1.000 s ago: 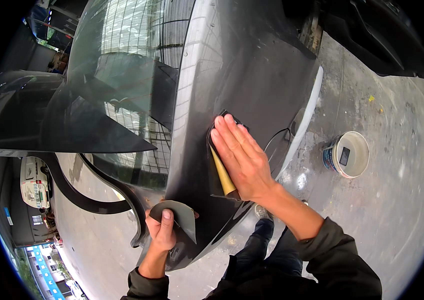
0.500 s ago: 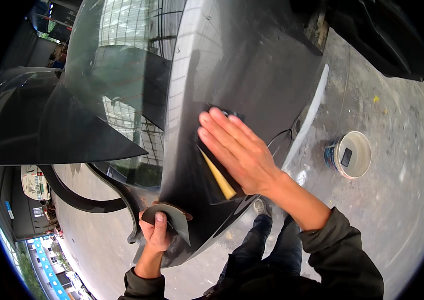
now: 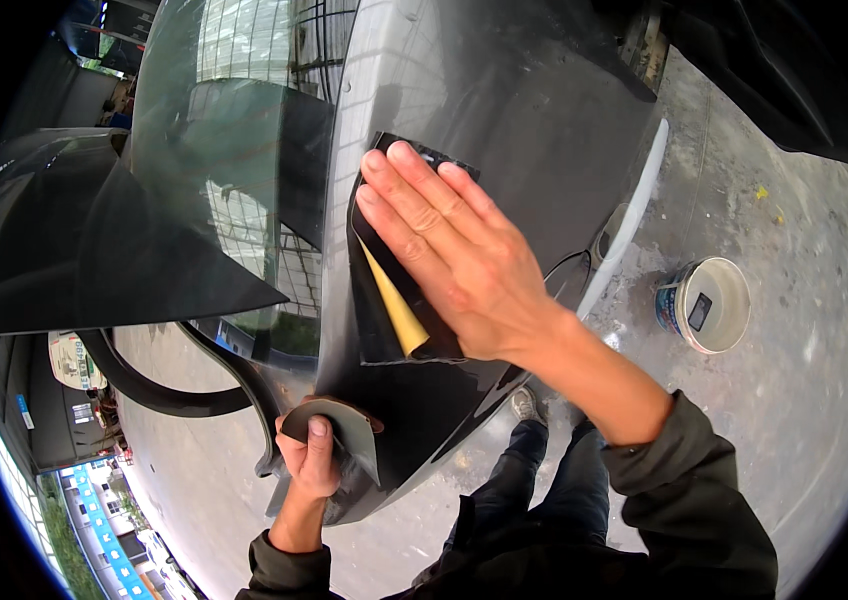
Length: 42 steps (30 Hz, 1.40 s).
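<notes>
My right hand lies flat on a black sheet of sandpaper, its fingers stretched out and pointing to the upper left. One edge of that sheet curls over and bares a yellow underside. Beneath it is the dark grey painted body panel of a car, dull and scuffed. Lower left, my left hand pinches a bent grey sheet that looks like sandpaper with a brownish reverse, the thumb on top. It is close to the panel's lower corner; whether it touches cannot be made out.
Left of the panel are the car's rear window and a black spoiler-like part. A white bucket with a small dark block inside stands on the concrete floor at right. My legs show below the panel.
My right hand and the black sandpaper under it have slid up and left across the panel. More of the sheet shows now. My left hand stays in place with the grey sheet.
</notes>
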{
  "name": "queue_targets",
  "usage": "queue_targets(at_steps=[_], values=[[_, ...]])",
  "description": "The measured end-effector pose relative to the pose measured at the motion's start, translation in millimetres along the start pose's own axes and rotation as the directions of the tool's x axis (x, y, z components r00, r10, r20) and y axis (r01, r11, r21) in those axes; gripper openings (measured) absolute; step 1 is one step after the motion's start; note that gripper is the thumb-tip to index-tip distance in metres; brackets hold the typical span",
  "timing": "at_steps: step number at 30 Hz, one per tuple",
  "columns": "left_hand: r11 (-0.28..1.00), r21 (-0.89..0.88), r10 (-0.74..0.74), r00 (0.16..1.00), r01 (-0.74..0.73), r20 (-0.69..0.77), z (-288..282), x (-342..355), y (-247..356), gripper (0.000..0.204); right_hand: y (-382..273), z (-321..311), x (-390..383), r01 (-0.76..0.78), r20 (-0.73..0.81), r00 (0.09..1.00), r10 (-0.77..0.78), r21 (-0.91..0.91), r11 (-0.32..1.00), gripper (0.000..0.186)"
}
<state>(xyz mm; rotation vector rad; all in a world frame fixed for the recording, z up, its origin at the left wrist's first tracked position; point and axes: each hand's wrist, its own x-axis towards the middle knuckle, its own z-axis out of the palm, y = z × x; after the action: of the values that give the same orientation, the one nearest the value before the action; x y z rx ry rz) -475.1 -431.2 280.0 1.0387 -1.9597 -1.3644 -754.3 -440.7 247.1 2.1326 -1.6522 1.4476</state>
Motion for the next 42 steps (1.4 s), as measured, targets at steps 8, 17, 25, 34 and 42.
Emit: queue_targets(at_steps=[8,17,25,34,42], values=[[0.999,0.037,-0.009,1.0,0.01,-0.012,-4,-2,0,0.051,-6,5,-6,-0.025,-0.007,1.0,0.024,-0.031,0.999,0.065],[0.995,0.091,0.046,0.998,-0.041,-0.053,-4,-3,-11,0.041,-9,13,-15,-0.11,-0.125,0.986,0.108,-0.015,0.994,0.062],[0.988,0.155,-0.021,0.988,-0.003,0.151,47,-6,31,0.019,-42,-58,-117,-0.349,0.153,0.935,0.32,0.239,0.906,0.063],[0.997,-0.002,-0.061,0.857,0.072,0.512,86,9,42,0.013,-54,-73,-151,-0.633,0.481,0.551,0.682,0.774,-0.034,0.04],[0.948,0.178,-0.314,0.853,0.263,0.416,84,6,42,0.02,-60,-66,-148,-0.336,0.084,0.932,0.352,-0.164,0.928,0.071]])
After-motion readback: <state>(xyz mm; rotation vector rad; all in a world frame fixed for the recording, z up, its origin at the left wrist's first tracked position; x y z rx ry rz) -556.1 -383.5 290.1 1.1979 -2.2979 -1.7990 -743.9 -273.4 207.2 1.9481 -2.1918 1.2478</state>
